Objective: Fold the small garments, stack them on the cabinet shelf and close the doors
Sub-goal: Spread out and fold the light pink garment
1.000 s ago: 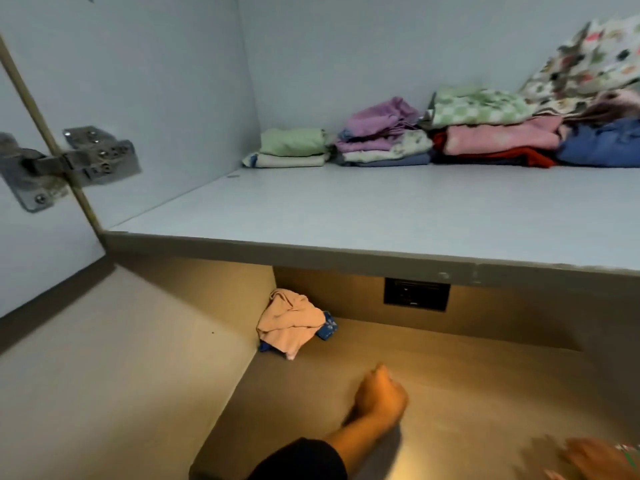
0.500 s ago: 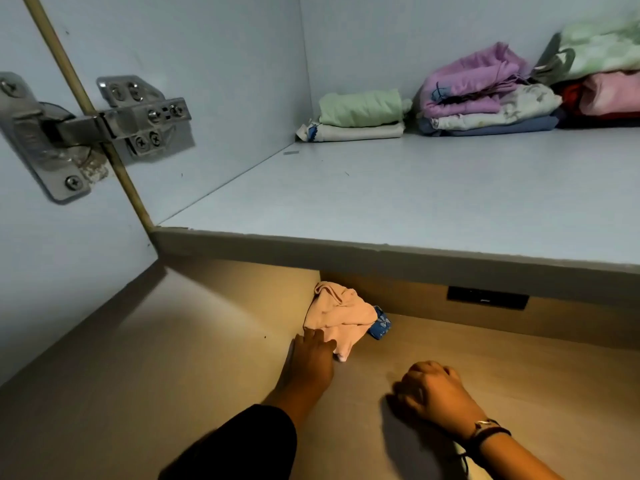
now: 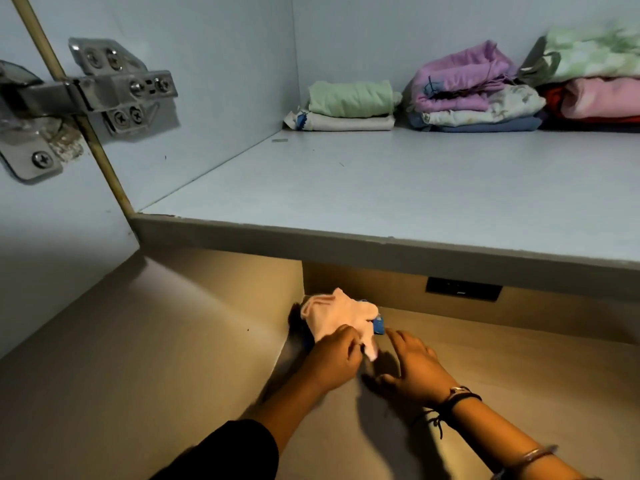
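Both hands have closed in since a moment ago: the left hand (image 3: 334, 362) now pinches the crumpled pale-pink small garment (image 3: 337, 315) in the back-left corner of the tan lower counter (image 3: 519, 368), while the right hand (image 3: 414, 367) arrives beside it, fingers spread, grasping nothing. A blue cloth (image 3: 378, 326) lies tucked under the pink one (only an edge shows), so I judge a lift could drag it along or drop it short of the pale-blue cabinet shelf (image 3: 398, 188).

Metal hinge (image 3: 104, 95) upper left; black socket plate (image 3: 463, 288) on wall below shelf
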Demonstrator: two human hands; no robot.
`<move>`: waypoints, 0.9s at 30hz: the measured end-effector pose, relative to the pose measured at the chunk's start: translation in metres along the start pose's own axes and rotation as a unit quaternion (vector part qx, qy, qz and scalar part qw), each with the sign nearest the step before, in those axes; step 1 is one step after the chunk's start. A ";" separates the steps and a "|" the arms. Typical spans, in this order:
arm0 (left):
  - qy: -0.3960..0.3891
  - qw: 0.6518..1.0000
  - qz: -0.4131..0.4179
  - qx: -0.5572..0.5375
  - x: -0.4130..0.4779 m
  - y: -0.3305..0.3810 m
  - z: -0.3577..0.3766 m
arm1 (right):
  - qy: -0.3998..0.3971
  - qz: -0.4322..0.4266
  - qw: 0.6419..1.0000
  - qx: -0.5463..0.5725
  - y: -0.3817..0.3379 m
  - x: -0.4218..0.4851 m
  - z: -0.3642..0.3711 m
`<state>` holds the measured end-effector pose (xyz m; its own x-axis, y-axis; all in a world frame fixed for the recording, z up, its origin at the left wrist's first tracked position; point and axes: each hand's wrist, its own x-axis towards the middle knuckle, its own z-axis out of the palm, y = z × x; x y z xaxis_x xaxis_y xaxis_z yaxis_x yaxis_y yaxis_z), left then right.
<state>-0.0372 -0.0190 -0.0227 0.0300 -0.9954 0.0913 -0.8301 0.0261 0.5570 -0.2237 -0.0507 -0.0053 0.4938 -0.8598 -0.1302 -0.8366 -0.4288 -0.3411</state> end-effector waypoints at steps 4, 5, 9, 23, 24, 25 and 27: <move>-0.015 0.995 0.002 -0.095 -0.003 0.016 0.003 | 0.084 -0.050 0.994 0.054 -0.008 -0.001 0.011; -0.023 0.994 0.004 -0.106 -0.004 0.019 0.003 | 0.123 -0.060 0.987 0.079 -0.006 -0.002 0.012; -0.032 0.991 -0.006 -0.134 -0.014 0.035 0.006 | 0.182 -0.061 0.976 0.099 0.018 -0.015 -0.004; -0.028 0.990 -0.142 0.002 -0.053 0.041 0.061 | -0.199 0.046 0.978 -0.039 0.099 -0.130 -0.005; -0.016 0.985 -0.169 0.013 -0.053 0.045 0.064 | -0.199 0.052 0.978 -0.029 0.101 -0.132 -0.004; -0.013 0.979 -0.201 0.019 -0.052 0.047 0.067 | -0.197 0.055 0.979 -0.022 0.102 -0.132 -0.004; -0.020 0.966 -0.258 -0.005 -0.051 0.049 0.070 | -0.192 0.069 0.979 0.001 0.095 -0.129 -0.007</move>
<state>-0.1185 0.0263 -0.0582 0.4169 -0.8788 -0.2322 -0.7051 -0.4739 0.5274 -0.3684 0.0179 -0.0144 0.4289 -0.7415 -0.5160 -0.9015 -0.3150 -0.2966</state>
